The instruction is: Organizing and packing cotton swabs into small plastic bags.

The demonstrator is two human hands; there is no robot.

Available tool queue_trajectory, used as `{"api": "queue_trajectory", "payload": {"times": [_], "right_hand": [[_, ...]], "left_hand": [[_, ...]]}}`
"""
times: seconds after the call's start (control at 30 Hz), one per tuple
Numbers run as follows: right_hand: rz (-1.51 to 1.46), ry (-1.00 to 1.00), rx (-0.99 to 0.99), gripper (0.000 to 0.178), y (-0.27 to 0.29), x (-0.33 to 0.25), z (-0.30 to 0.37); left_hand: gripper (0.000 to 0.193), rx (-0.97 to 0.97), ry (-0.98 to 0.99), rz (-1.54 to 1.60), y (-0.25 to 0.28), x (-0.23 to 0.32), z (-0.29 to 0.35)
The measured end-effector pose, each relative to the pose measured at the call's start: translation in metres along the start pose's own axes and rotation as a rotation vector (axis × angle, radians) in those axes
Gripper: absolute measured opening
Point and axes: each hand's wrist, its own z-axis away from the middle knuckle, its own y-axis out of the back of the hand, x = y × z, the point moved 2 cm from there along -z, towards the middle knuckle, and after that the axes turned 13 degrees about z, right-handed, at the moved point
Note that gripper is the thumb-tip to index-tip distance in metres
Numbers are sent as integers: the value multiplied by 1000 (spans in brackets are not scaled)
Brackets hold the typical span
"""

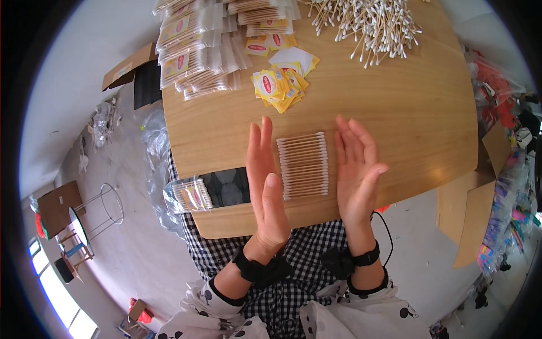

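Observation:
A neat row of cotton swabs (304, 165) with wooden stems lies flat on the wooden table (418, 118). My left hand (265, 186) stands edge-on just left of the row, fingers straight and together, palm facing the swabs. On the row's right side my right hand (357, 169) mirrors it, palm facing inward, fingers slightly spread. Neither hand holds anything; both sit close to the swab tips, and I cannot tell whether they touch.
A loose heap of swabs (372, 22) lies at the table's far edge. Yellow paper labels (279, 85) and stacked filled clear packets (197, 51) sit far left. One filled packet (189, 195) rests on a black tray (228, 186) near my left. Cardboard boxes (474, 214) stand at right.

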Motion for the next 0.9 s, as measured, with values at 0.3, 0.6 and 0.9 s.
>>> {"api": "queue_trajectory", "payload": {"times": [0.3,0.6,0.9], "right_hand": [[40,74,153,77,13,5,13],[450,134,169,18,45,6,40],[653,265,180,17,42,10,40]], "left_hand": [[78,-96,-143,-180,32,-9,6],[99,-617,-223,-1311,38,-13,61],[89,-697,-327,-1368,38,-19,64]]}}
